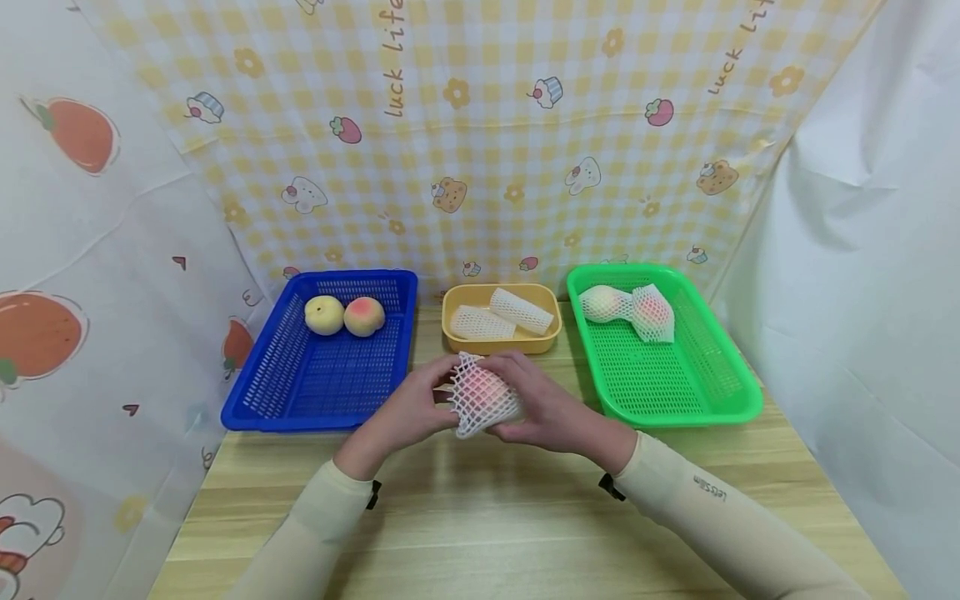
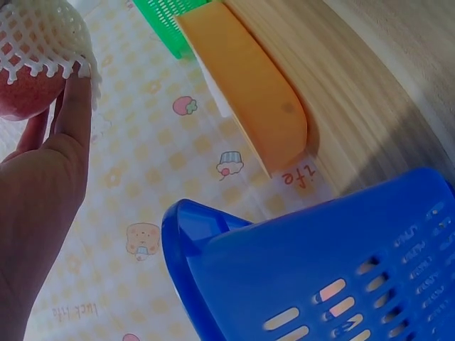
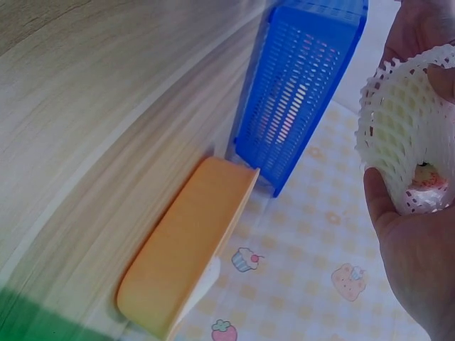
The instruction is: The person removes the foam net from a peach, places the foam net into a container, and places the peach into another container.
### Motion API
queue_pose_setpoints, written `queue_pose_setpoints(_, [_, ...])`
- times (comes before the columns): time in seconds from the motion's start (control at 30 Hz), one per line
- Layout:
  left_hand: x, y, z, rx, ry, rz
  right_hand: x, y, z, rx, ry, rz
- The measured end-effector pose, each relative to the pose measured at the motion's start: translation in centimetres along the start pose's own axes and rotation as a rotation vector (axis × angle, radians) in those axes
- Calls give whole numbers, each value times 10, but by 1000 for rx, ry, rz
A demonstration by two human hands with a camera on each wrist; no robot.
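Observation:
A pink-blushed peach (image 1: 482, 388) sits inside a white foam fruit net (image 1: 467, 417) held above the table in front of the yellow bin. My left hand (image 1: 415, 406) pinches the net's left edge between thumb and fingers. In the left wrist view, the peach (image 2: 28, 94) bulges bare below the net's rim, with fingers (image 2: 74, 114) against it. From the right, my right hand (image 1: 546, 410) grips the netted peach. In the right wrist view, its thumb or finger (image 3: 379, 195) presses on the foam net (image 3: 398, 128); part of that hand is cut off.
On the left, a blue basket (image 1: 318, 417) holds two bare peaches (image 1: 363, 317). At the back middle, a yellow bin (image 1: 501, 346) holds two foam nets (image 1: 521, 312). A green basket (image 1: 731, 400) on the right contains two netted peaches (image 1: 653, 315). A patterned cloth hangs behind.

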State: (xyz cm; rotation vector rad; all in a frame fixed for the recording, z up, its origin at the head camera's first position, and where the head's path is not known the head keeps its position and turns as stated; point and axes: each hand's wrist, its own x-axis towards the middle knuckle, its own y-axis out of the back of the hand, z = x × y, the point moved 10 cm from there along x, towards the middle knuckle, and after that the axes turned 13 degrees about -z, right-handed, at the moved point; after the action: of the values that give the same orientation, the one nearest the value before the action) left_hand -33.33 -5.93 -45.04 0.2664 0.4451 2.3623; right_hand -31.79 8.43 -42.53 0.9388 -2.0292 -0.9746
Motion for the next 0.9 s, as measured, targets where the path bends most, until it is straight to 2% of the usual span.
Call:
queue_pose_setpoints(0.23, [3,-2,0,-22,-14,-8,1,0,2,14,-12,-8])
queue_pose_setpoints(0.4, [5,-3,-1,-5,-12,-4,1,0,2,31,-18,-9])
queue_pose_setpoints(0.73, [5,-4,2,22,38,12,2,-1,2,47,-28,-16])
queue_pose_setpoints(0.9, [6,-4,3,26,42,27,3,-2,3,50,-32,-17])
